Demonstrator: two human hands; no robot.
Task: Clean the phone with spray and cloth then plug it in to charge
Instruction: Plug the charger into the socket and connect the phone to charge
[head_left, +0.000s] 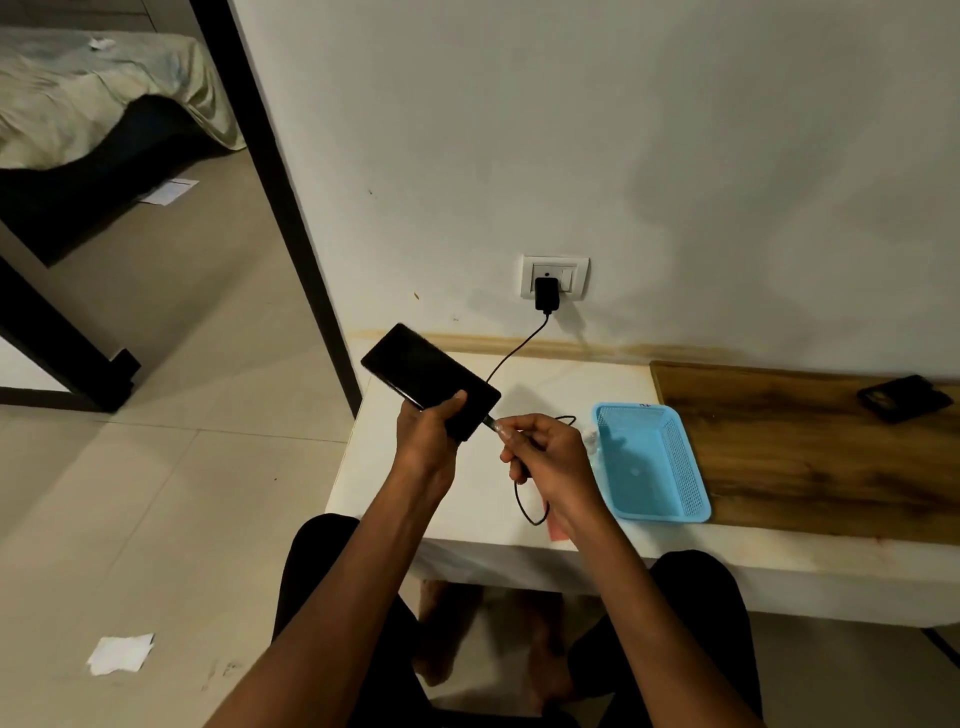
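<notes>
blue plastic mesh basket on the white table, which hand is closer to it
Right. The right hand, pinching the black charging cable's plug, sits just left of the blue plastic mesh basket. The left hand, gripping the black phone, is farther left.

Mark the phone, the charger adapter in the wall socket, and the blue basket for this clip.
phone (423, 371): head view, middle of its dark face.
charger adapter (546, 294): head view, centre of the black body.
blue basket (684, 462): head view, right mesh wall.
</notes>
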